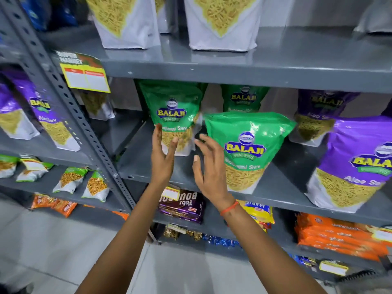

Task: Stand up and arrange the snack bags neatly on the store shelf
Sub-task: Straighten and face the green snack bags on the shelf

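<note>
A green Balaji snack bag point(176, 107) stands upright on the grey middle shelf point(148, 170). My left hand point(163, 153) is open in front of its lower part, fingers apart, holding nothing. My right hand point(209, 166) is open too, hovering between that bag and a second green bag point(246, 149) standing at the shelf's front edge. A third green bag point(244, 98) stands further back. Purple Aloo Sev bags stand to the right: one at the front point(356, 164), one behind point(318, 115).
White-bottomed bags point(222, 24) stand on the shelf above. A yellow price tag point(84, 75) hangs at the upright post point(70, 96). More purple bags point(48, 117) and small packets point(70, 179) fill the left rack. Biscuit packs point(182, 206) and orange packs point(339, 236) lie below.
</note>
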Tool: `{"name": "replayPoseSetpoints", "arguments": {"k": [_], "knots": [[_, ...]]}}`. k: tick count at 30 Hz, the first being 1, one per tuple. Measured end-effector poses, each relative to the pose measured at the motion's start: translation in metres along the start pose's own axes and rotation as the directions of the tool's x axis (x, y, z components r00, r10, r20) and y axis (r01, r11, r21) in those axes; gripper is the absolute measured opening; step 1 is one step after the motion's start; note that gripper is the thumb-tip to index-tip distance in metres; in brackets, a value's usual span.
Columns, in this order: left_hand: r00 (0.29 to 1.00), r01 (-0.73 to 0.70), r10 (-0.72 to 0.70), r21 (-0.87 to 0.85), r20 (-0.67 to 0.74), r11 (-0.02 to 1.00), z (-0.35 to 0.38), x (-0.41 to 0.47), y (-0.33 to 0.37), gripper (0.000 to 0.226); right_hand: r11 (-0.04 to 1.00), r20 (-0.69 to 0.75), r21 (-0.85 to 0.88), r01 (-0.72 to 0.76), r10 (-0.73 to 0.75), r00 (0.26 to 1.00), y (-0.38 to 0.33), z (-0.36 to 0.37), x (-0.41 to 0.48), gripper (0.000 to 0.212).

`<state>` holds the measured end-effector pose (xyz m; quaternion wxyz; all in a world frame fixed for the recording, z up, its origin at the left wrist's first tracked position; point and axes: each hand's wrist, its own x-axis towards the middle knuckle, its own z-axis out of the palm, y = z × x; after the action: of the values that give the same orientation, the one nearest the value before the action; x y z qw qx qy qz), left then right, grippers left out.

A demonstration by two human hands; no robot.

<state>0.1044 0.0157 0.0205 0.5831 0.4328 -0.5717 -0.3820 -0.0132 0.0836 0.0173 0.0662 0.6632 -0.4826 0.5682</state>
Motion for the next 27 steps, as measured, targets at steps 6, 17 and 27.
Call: {"name": "replayPoseSetpoints", "arguments": {"k": [6, 17, 27], "knots": [[0.947, 0.322, -0.320, 0.070, -0.033, 0.944, -0.056, 0.074, -0.046, 0.085, 0.946, 0.193, 0.023, -0.324, 0.313, 0.930, 0.027, 0.093, 0.024, 0.054], [0.746, 0.514, -0.468, 0.037, 0.475, 0.857, -0.074, 0.130, -0.095, 0.042, 0.539, 0.504, 0.179, -0.823, 0.668, 0.548, 0.090, 0.135, 0.038, 0.072], [0.759, 0.475, -0.464, 0.099, 0.456, 0.875, -0.130, 0.056, -0.093, 0.054, 0.635, 0.456, 0.036, -0.771, 0.677, 0.578, 0.038, 0.123, -0.044, 0.066]]}}
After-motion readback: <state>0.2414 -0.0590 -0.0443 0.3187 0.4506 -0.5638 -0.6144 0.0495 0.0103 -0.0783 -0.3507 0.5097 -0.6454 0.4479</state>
